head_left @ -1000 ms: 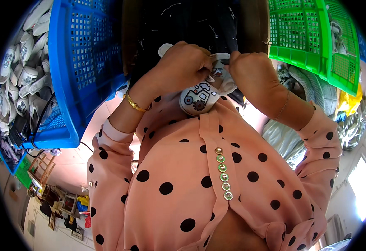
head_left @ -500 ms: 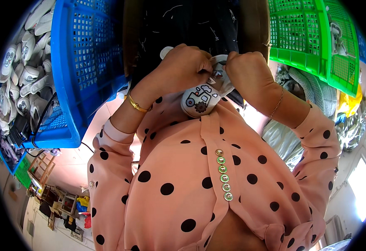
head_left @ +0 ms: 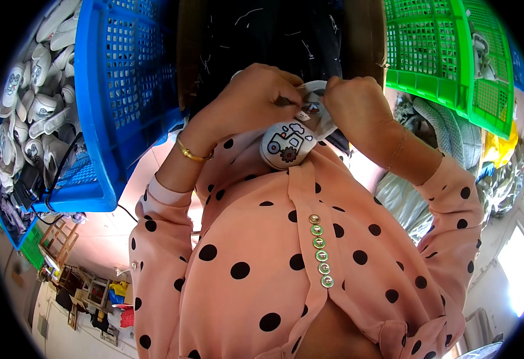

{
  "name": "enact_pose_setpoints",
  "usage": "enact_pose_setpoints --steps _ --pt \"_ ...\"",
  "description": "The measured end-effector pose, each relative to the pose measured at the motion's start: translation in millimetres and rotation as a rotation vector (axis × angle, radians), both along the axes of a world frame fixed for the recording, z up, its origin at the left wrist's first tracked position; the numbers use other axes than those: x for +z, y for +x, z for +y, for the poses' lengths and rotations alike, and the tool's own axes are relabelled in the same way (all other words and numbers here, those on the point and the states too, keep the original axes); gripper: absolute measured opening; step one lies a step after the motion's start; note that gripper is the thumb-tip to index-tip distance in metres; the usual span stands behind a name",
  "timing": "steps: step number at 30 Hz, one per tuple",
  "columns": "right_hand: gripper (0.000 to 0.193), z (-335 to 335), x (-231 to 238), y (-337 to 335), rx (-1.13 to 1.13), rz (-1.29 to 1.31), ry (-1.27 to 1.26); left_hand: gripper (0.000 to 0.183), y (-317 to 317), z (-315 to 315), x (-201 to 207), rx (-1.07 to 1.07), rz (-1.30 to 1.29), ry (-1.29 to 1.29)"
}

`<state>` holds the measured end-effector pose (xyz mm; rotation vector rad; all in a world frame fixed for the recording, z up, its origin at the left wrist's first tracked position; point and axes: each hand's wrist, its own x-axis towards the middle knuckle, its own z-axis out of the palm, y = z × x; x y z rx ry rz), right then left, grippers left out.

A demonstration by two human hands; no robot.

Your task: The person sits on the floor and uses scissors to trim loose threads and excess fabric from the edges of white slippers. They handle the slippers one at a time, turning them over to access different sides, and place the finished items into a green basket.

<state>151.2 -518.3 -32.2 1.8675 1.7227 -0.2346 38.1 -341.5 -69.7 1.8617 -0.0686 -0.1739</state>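
A small white cloth shoe (head_left: 284, 145) with a cartoon vehicle print on its toe lies against the front of my shirt, toe toward me. My left hand (head_left: 257, 99) is closed on its left side, the fingers curled in by the opening. Gripping the whitish edge on the other side, my right hand (head_left: 357, 107) is also closed, knuckles away from me. A small white tag shows between the hands. The fingertips and most of the shoe's far part are hidden behind my hands.
To the left stands a blue plastic basket (head_left: 97, 113), beside a heap of similar white shoes (head_left: 40, 110). A green basket (head_left: 462, 72) is at the upper right. Below it lie grey fabric pieces and clear plastic bags (head_left: 408, 194). Dark cloth with loose threads (head_left: 268, 36) lies ahead.
Both hands keep their grip on the shoe. My left wrist has shifted slightly left and down; the shoe has barely moved.
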Motion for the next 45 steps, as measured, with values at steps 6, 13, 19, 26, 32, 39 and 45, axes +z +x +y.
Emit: enact_pose_setpoints --steps 6,13,19,26,32,39,45 --pt "0.039 -6.7 23.3 2.0 -0.317 0.182 0.137 0.022 -8.6 9.1 -3.4 0.43 0.112 0.042" --pt "0.053 -22.6 -3.2 22.3 -0.749 0.682 0.422 0.025 -12.7 -3.5 12.1 0.177 -0.267 0.593" --pt "0.043 -26.3 -25.1 10.4 -1.1 1.01 0.489 0.013 -5.6 -20.1 -12.3 0.087 -0.228 0.615" --pt "0.036 -21.5 -1.8 4.0 -0.817 0.866 0.69 0.007 -17.6 -2.1 32.4 0.04 -0.195 0.388" --pt "0.062 -18.9 -6.6 8.7 -0.556 0.713 0.903 0.011 -30.9 53.8 104.2 -0.119 -0.445 -0.144" --pt "0.071 -20.9 -19.1 5.8 -0.553 0.725 1.006 0.037 -13.0 36.0 65.3 0.408 -0.156 0.097" --pt "0.067 -31.8 -33.8 -10.2 -0.647 0.768 1.008 0.025 6.5 -10.7 11.1 0.44 -0.145 -0.225"
